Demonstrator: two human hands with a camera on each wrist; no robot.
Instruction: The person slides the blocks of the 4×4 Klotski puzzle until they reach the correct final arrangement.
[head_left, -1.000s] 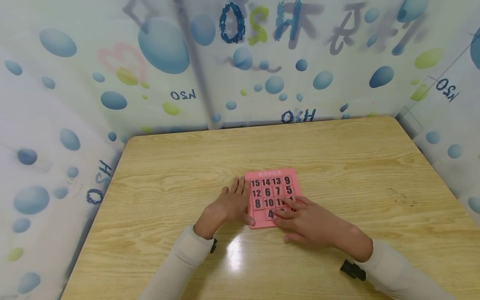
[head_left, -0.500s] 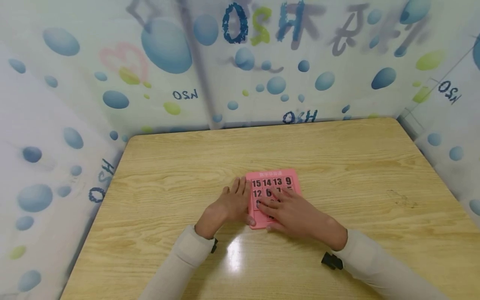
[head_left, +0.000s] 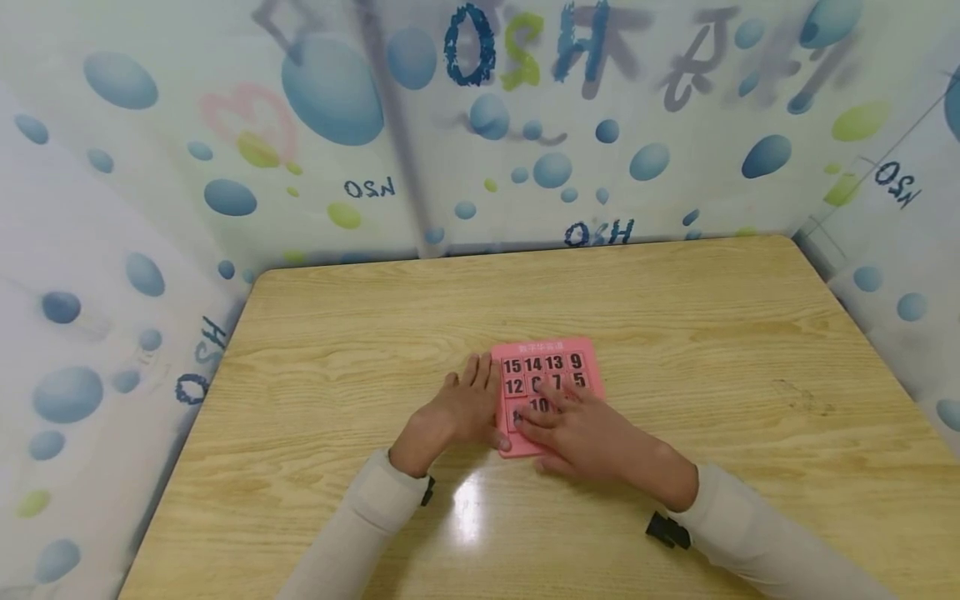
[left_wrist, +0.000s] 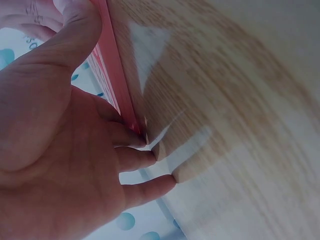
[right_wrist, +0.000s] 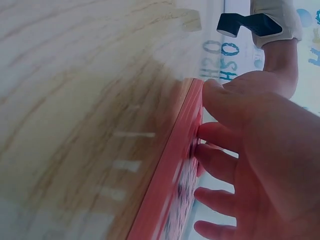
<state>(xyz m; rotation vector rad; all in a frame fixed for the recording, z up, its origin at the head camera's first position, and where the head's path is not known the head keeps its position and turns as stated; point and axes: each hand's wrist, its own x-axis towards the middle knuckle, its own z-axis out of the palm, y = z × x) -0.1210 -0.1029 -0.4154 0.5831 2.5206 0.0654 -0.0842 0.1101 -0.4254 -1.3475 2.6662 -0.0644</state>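
Observation:
A pink sliding number puzzle (head_left: 597, 377) with black-numbered tiles lies flat on the wooden table. My left hand (head_left: 467, 410) rests along its left side, with the thumb at the near left corner. In the left wrist view, the left fingertips (left_wrist: 162, 184) touch the tabletop beside the pink edge (left_wrist: 118, 75). Over the right and lower tiles spreads my right hand (head_left: 596, 433), its fingers fairly straight. One fingertip is at the tile numbered 8 (head_left: 512, 420). Several lower tiles are hidden under this hand; the right wrist view shows its thumb at the board's near edge (right_wrist: 170, 155).
The light wood table (head_left: 360, 333) extends around the puzzle on every side. Patterned wall sheets (head_left: 300, 208) with blue and green drops stand behind the table and along both sides. A black clip-like device (head_left: 667, 530) sits at the right wrist.
My right hand has moved left across the tiles. The 8 tile has slid toward the near edge, into the gap at the lower left. The left hand has stayed in place.

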